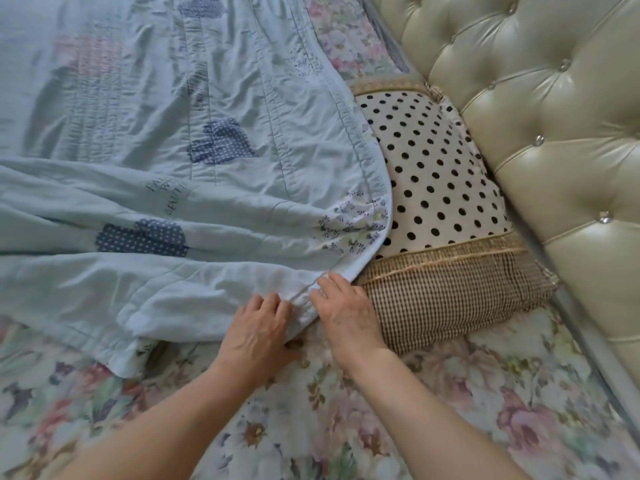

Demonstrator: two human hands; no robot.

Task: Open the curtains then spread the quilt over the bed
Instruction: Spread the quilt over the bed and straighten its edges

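Nearest, over the floral bed sheet (pixel 450 410), the left hand (pixel 258 336) curls its fingers onto the quilt (pixel 173 168) at its rounded corner, thumb tucked under the hem. The right hand (pixel 346 317) lays bent fingers on the same hem, its thumb hidden, so a pinch cannot be told. The pale blue, wrinkled, stitched quilt runs toward 11 o'clock, cut off left and top, its print too creased to read; at 2 o'clock its edge overlaps a polka-dot pillow (pixel 433 168) with a checked end, lying against the tufted, glossy cream headboard (pixel 536 116).
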